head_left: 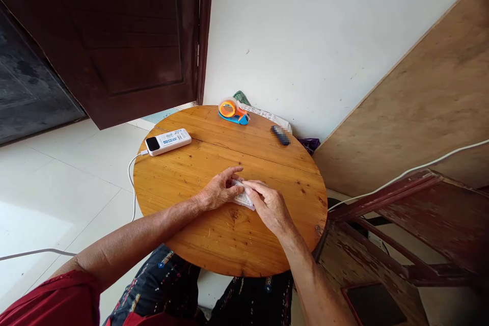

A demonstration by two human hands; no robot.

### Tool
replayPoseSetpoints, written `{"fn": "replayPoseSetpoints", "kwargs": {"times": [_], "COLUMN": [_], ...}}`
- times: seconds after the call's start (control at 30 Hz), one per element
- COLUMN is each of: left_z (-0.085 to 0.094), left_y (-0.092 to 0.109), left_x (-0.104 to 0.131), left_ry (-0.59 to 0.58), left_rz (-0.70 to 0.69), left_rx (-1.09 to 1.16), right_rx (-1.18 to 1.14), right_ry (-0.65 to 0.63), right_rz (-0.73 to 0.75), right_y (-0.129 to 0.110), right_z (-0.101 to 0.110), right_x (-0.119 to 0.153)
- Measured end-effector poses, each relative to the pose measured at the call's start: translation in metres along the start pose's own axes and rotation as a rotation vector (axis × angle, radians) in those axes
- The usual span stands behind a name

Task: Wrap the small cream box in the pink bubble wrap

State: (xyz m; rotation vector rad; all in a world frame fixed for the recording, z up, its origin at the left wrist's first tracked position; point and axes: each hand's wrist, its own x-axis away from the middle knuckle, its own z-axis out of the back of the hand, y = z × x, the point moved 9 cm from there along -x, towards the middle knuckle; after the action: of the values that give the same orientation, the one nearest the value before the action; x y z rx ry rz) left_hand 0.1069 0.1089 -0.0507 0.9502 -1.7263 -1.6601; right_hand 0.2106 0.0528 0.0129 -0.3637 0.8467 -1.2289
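Note:
On the round wooden table lies a small flat packet, whitish and clear with fine print. My left hand rests on the packet's left part, its thumb pressing on top and its index finger stretched out beyond. From the right, my right hand pinches the packet's upper right part between thumb and fingers. The two hands are close together, and they cover part of the packet.
A white power bank with a cable lies at the table's left. An orange and blue tape dispenser stands at the back, beside a printed paper strip. A blurred dark object is at back right. A wooden chair stands right.

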Motion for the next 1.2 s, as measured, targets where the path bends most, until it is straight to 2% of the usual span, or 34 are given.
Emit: {"fn": "replayPoseSetpoints", "kwargs": {"times": [0.17, 0.43, 0.8, 1.0, 1.2], "left_z": [0.004, 0.007, 0.01, 0.012, 0.008], "left_y": [0.001, -0.001, 0.0, 0.009, 0.023], "left_x": [-0.002, -0.007, 0.001, 0.002, 0.004], "left_ry": [0.032, 0.064, 0.012, 0.055, 0.047], "left_rz": [-0.034, -0.016, -0.072, -0.1, -0.175], "left_rx": [-0.138, -0.073, -0.081, -0.152, -0.211], "right_rx": [0.17, 0.299, 0.392, 0.507, 0.559], "right_ry": [0.101, 0.042, 0.085, 0.163, 0.238], "right_rz": [0.067, 0.124, 0.172, 0.205, 0.274], "right_y": [0.0, 0.002, 0.005, -0.007, -0.025], "right_z": [-0.004, -0.017, -0.019, -0.016, -0.008], "right_x": [0.015, 0.03, 0.031, 0.031, 0.036]}}
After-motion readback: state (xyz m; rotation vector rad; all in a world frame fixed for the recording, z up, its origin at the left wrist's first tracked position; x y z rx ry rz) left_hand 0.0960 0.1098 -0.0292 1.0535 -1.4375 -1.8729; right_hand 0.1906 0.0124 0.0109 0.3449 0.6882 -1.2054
